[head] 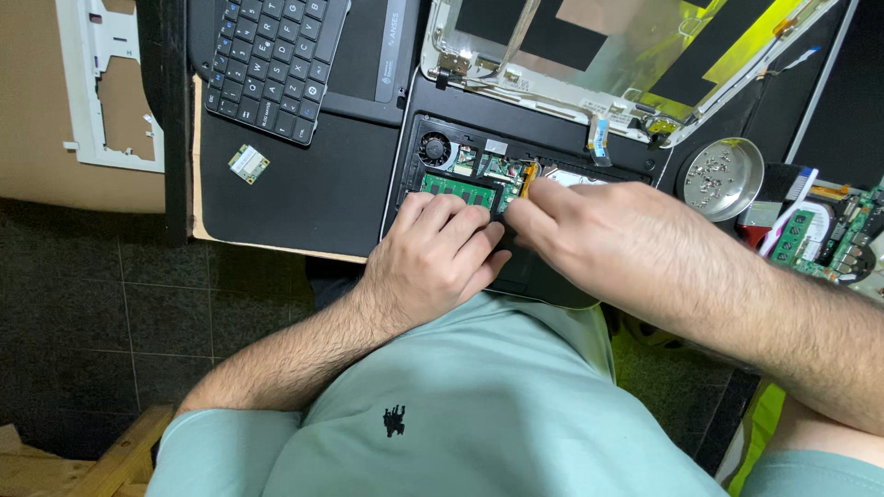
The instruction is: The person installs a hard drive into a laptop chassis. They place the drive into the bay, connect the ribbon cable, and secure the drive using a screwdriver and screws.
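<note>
A: The left hand lies flat, fingers loosely curled, pressing on the opened laptop base beside the green memory module, gripping nothing.

B: And the right hand?

A: Its fingertips are pinched near an orange-tipped tool by the board; I can't tell whether it grips it. The base sits at the table edge. That board looks thin and fragile, best held by the casing's edges.
</note>
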